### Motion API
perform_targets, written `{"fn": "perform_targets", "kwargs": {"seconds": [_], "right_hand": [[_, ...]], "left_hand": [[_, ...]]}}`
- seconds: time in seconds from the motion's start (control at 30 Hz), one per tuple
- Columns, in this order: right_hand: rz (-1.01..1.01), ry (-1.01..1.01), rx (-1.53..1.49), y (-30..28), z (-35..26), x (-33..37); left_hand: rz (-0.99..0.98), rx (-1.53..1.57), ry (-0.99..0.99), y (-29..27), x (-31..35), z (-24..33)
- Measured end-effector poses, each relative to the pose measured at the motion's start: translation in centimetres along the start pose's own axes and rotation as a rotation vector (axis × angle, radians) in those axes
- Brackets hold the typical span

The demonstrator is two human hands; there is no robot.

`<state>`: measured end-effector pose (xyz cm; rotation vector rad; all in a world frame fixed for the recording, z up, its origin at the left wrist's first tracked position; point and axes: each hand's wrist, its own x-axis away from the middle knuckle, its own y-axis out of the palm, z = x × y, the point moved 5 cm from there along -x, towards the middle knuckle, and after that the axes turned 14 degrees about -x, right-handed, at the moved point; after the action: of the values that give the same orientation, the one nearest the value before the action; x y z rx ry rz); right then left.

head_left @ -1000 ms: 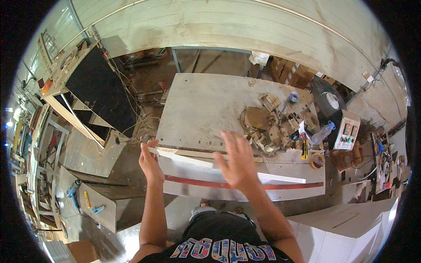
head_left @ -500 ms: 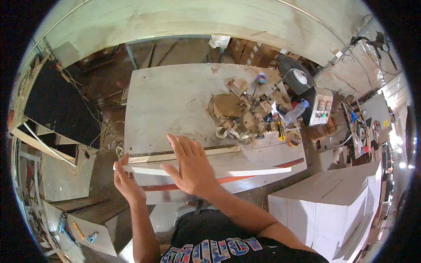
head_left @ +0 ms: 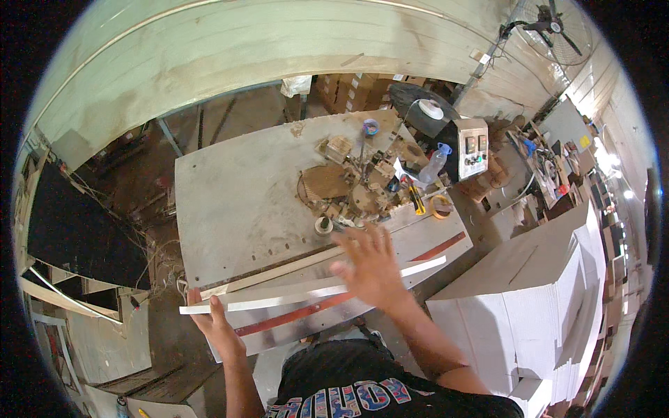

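Note:
A long, narrow white board (head_left: 293,292) lies along the front of the worktable, its pale edge showing. At its left end my left hand (head_left: 217,326) grips it, thumb on the near side and fingers reaching round the end. My right hand (head_left: 371,268) is at the board's right half with fingers spread, slightly blurred; whether the palm touches the board I cannot tell. Just beyond its fingertips sits a dusty edge-working machine head (head_left: 362,198) with a roll (head_left: 323,225) beside it. A pale wooden guide strip (head_left: 279,272) runs behind the board.
The grey worktable (head_left: 230,209) has a red stripe (head_left: 293,323) near its front. Around the machine are a yellow-handled cutter (head_left: 417,200), tape roll (head_left: 440,206), clear bottle (head_left: 435,164) and control box (head_left: 473,150). White panels (head_left: 481,334) are stacked at right.
My right hand has moved rightward along the board towards the machine. My left hand still grips the left end. The view has turned, shifting the table leftward.

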<state>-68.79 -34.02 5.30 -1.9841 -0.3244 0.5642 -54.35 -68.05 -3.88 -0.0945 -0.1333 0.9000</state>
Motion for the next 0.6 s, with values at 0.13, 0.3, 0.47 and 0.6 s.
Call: {"fn": "perform_targets", "kwargs": {"seconds": [0.13,0.3,0.47,0.6], "right_hand": [[0.107,0.088,0.018,-4.3,7.5,1.4],[0.164,0.191,0.044,-7.1,13.1,2.6],[0.178,0.249,0.125,-7.9,15.3,3.3],[0.192,0.296,0.021,-8.1,20.8,5.3]], "left_hand": [[0.023,-0.022,0.026,0.1,-0.5,-0.3],[0.032,-0.033,0.010,0.9,-0.1,-0.4],[0.020,-0.070,0.040,1.4,-0.2,-0.7],[0.032,-0.067,0.046,1.1,-0.4,-1.0]]}}
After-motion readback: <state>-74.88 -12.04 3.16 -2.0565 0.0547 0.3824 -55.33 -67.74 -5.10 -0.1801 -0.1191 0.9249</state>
